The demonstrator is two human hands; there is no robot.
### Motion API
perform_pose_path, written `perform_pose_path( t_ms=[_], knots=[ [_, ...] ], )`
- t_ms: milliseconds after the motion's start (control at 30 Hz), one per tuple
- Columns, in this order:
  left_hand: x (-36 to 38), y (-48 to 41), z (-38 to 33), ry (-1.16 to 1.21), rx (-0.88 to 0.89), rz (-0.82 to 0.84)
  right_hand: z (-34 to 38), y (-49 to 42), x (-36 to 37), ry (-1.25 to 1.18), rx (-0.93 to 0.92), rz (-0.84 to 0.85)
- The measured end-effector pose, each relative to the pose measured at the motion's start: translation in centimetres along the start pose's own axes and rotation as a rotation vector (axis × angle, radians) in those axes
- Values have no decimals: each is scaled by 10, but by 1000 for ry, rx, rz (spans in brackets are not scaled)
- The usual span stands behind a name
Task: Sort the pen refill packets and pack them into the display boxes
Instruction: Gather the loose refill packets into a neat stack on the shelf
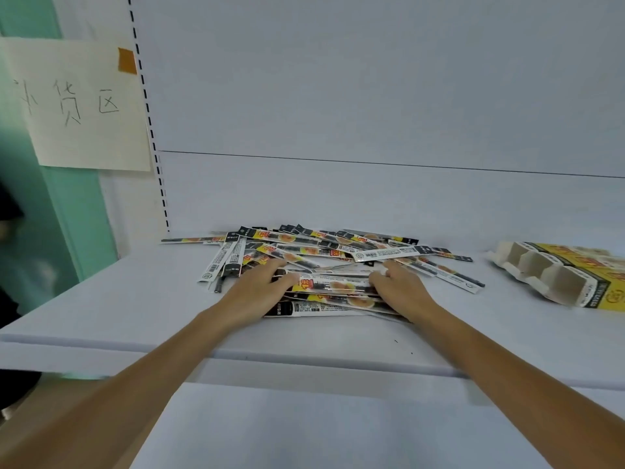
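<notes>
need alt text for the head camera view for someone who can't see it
The left hand and right hand grip the ends of a bundle in a loose pile of pen refill packets on a white shelf. A yellow cardboard display box lies to the right; a handwritten paper sign is taped up at left.

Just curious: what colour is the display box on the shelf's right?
The display box is yellow and black outside, pale cardboard inside; head view.
</notes>
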State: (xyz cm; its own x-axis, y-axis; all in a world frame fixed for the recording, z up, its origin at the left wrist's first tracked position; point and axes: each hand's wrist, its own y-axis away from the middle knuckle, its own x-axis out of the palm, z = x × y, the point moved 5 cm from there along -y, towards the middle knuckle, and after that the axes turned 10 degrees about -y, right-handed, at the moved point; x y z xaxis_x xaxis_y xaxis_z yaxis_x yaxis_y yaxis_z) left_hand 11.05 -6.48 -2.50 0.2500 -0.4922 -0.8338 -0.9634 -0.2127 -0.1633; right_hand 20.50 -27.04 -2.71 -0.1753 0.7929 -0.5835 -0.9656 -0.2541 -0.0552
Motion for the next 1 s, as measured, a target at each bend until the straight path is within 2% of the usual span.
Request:
perform_pose_path(
  t_ms=[133,233,300,367,433,533,567,633,700,733,867,933,1000],
  knots=[
    [9,0,-15,95,60,45,4,0,0,-158,-30,-97],
    [8,-4,-13,-12,67,10,10,1,1,-202,-41,-141],
    [4,-8,-7,-172,57,-52,13,0,5,-184,-56,-145],
    [-2,-7,-7,-345,99,-130,15,-2,11,-69,-81,-131],
    [-7,-2,-16,-364,198,-138,18,-5,15,100,-106,-115],
    [-5,10,-28,-447,335,49,34,-13,11,345,-205,-135],
    [-2,12,-28,-520,346,115,40,-16,10,361,-260,-106],
    [1,13,-24,-606,341,165,50,-23,17,343,-353,57],
    [-3,10,-16,-625,387,79,54,-25,29,407,-370,234],
    [-6,8,-10,-629,410,39,55,-28,32,438,-363,256],
    [-13,8,14,-439,405,16,72,-46,24,428,-441,52],
    [-24,2,26,-226,288,-80,73,-59,18,446,-458,-28],
    [-38,-11,47,-85,78,-162,68,-75,17,511,-427,-28]
  ],
)
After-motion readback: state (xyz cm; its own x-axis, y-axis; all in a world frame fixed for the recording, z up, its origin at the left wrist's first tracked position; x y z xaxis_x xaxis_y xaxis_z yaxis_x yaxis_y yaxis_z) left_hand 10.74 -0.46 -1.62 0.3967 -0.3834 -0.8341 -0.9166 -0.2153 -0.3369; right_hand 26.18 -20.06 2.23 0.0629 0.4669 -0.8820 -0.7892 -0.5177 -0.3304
